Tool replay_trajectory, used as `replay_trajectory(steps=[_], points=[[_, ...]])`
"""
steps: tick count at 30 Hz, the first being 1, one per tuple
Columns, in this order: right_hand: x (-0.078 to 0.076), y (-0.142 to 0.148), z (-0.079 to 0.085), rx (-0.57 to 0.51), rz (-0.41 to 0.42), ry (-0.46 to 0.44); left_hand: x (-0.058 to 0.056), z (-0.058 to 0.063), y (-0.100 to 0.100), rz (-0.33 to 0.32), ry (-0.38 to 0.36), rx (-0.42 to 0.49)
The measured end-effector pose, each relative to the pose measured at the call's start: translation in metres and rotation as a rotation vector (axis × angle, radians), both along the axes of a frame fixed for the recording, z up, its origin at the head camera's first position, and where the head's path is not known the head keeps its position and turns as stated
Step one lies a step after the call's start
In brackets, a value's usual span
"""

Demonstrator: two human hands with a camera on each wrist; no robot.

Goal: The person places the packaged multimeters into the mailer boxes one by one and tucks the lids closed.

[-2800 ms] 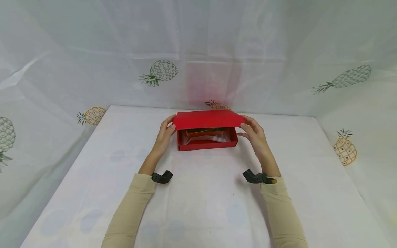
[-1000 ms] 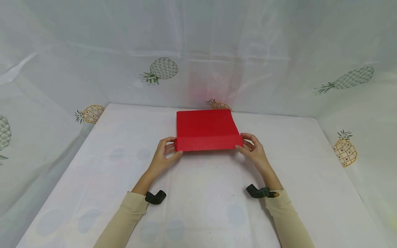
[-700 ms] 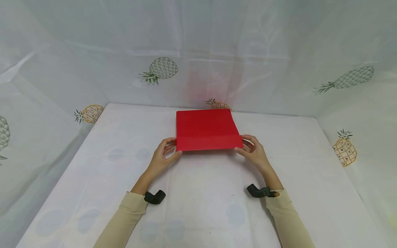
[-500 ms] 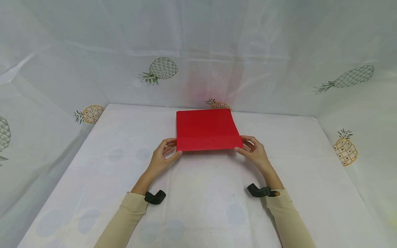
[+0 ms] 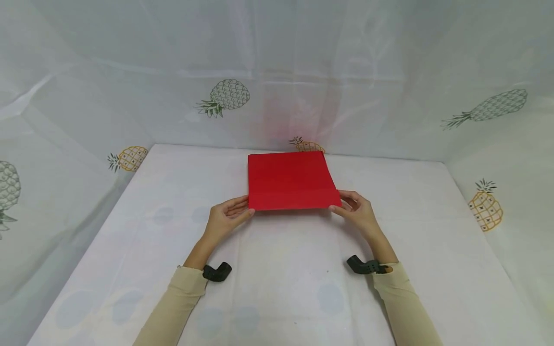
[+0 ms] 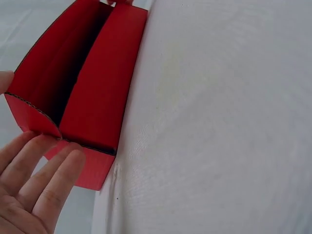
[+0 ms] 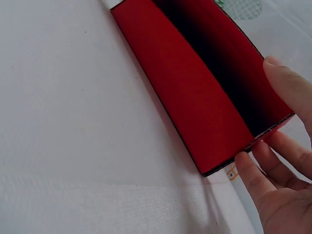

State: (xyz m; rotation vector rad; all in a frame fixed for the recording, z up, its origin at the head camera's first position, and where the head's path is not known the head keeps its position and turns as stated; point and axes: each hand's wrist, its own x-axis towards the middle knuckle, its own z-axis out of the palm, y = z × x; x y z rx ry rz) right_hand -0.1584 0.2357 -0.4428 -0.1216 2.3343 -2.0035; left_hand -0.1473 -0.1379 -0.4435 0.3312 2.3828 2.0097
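A red cardboard box (image 5: 290, 175) sits at the far middle of the table, its lid lowered over it. The lid's front flap (image 5: 294, 199) slants outward, and the wrist views show a dark gap between it and the box's front wall (image 6: 105, 83). My left hand (image 5: 221, 218) holds the left front corner, thumb at the flap's edge and fingers against the side. At the right front corner, my right hand (image 5: 358, 211) grips likewise, its thumb (image 7: 285, 80) on the flap's edge and fingertips under the side. The box's contents are hidden.
A white cloth with faint spots covers the table (image 5: 281, 278). Pale sheeting printed with pineapples (image 5: 229, 94) hangs behind and along both sides. Each wrist carries a black camera mount (image 5: 218, 272).
The lid was raised 2.8 s ago, showing a clear plastic-wrapped item inside; it has since come down, both hands moving nearer with it. Lately the left fingers have straightened slightly along the side.
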Motion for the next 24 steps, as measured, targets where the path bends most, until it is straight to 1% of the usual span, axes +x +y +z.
replay_trajectory(steps=[4,10,14,16,21,24], points=[[-0.0014,0.001,-0.0009,-0.02,-0.002,0.004,-0.0005,0.0002,-0.0008,-0.016,-0.003,0.003],[-0.003,0.0036,-0.0037,-0.024,0.015,0.06,-0.0003,0.001,-0.0014,-0.031,-0.022,-0.032],[-0.0027,0.004,-0.0035,-0.019,0.01,0.048,0.0001,0.001,-0.0021,-0.029,-0.035,-0.061],[-0.0023,0.0041,-0.0036,-0.019,0.008,0.04,0.0005,0.0009,-0.0024,-0.031,-0.036,-0.061],[-0.002,0.005,-0.0041,-0.037,0.023,0.026,0.0002,-0.0006,-0.0029,-0.045,-0.025,-0.026],[-0.0022,0.0056,-0.0045,-0.04,0.029,0.026,0.0002,-0.0006,-0.0035,-0.045,-0.016,-0.023]])
